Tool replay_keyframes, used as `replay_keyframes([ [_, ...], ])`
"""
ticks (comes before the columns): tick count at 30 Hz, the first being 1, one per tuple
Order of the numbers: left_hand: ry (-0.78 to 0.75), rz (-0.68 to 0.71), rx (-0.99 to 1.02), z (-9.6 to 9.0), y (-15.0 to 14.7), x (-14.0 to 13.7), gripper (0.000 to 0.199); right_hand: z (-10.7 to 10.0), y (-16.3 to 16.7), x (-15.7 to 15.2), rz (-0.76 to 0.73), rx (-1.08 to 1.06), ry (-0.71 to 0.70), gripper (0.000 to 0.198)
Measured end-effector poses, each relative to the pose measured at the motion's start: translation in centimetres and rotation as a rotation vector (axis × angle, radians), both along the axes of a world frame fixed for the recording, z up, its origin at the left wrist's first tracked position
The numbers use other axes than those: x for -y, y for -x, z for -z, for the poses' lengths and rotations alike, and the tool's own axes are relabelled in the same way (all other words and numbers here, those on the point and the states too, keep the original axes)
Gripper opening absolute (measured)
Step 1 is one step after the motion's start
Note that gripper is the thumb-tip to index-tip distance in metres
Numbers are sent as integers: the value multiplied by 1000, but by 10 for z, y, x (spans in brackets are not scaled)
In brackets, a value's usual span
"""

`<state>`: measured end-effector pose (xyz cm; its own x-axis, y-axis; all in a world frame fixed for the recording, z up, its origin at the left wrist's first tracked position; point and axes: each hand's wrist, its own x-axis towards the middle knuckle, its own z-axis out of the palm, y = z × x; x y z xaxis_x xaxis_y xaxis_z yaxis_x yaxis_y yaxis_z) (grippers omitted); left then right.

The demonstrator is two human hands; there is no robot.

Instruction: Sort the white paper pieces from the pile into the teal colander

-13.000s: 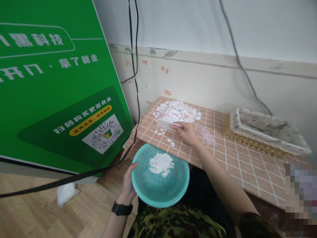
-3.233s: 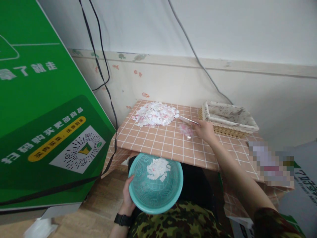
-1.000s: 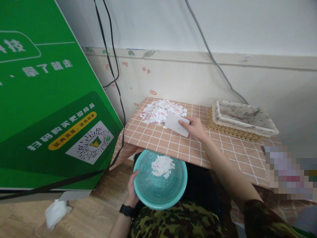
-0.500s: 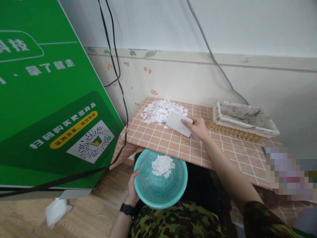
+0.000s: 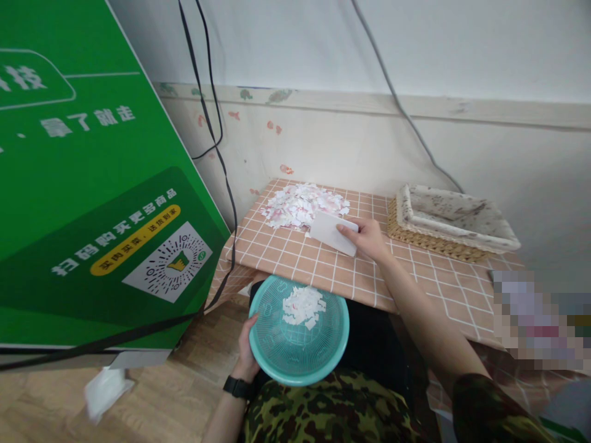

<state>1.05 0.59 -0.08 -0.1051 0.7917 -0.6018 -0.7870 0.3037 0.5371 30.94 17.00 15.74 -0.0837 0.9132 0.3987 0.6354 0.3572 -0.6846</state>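
My left hand (image 5: 248,346) grips the left rim of a turquoise plastic colander (image 5: 300,363), held just below the table's front edge. Inside the colander lies a small heap of torn white paper scraps (image 5: 303,306). Over the table, my right hand (image 5: 367,237) pinches a white card (image 5: 333,232) by its right end, thumb on top. The card is tilted, and its far left edge meets a larger pile of paper scraps (image 5: 302,205), some with pink marks. Whether the card touches the tabletop all along its lower edge I cannot tell.
A brown checked cloth covers the table (image 5: 429,283). On its right stands a cloth-lined wicker basket (image 5: 443,246). A large green panel (image 5: 92,184) rises at the left, with a black strap (image 5: 235,221) hanging beside it. A white plastic bag (image 5: 107,394) lies on the floor.
Both hands, the colander and the card stay almost where they were. The view has shifted very slightly.
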Motion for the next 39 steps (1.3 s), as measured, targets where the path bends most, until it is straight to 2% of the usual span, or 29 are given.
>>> replay_keyframes([
  [5,9,11,0,-4,-1,0,18,-2,-2,1,60,19,-11,38],
  [10,7,21,13,-6,-1,1,18,-2,-2,3,-11,-4,6,37],
  [22,7,1,15,4,2,1,18,-1,-7,0,75,68,-29,38],
  [27,9,17,23,2,1,1,18,-1,1,0,21,41,-47,38],
  [31,9,19,28,0,1,1,20,1,1,-3,-1,31,2,39],
  [39,-24,12,28,1,0,1,17,5,-4,-6,-53,-151,92,39],
])
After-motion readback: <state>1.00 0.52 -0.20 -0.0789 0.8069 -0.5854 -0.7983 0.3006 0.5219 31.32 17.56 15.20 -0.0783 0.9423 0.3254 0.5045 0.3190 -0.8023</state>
